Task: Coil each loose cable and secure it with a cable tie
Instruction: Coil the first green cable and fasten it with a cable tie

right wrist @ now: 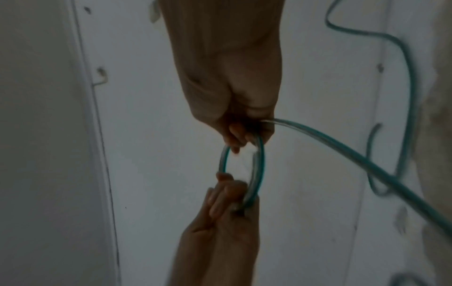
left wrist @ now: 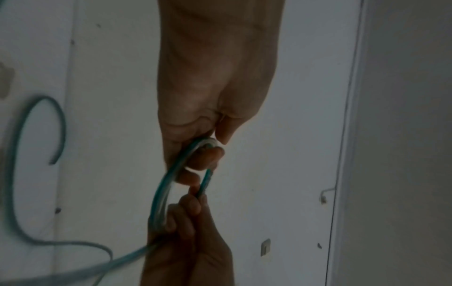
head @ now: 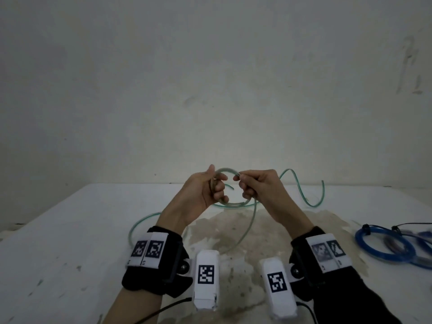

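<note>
Coiling step in hand: green cable (head: 230, 203) partly wound into a small ring held up between both hands, above the white surface (head: 70, 242).

Left hand (head: 201, 192): fingers (head: 221, 191) curled through the ring, thumb on top, gripping the gathered turns at the ring's left side. A short free end pokes out just right of those fingers. Slack from the ring droops below the wrists and loops back to the left on the surface.

Right hand (head: 259, 190): fingertips pressed together, pinching a single strand at the ring's upper right; lower fingers curled round the cable feeding in. Beyond those fingers, a long unwound tail (head: 304, 195) snakes off to the right, well apart.

Far right of the right hand: blue coils (head: 383, 247) lying on the surface, seemingly tied already.

Judgement: well short of finished. Next move likely calls for drawing more tail through the right fingers and laying another turn under the left thumb. No loose tie clearly visible.
</note>
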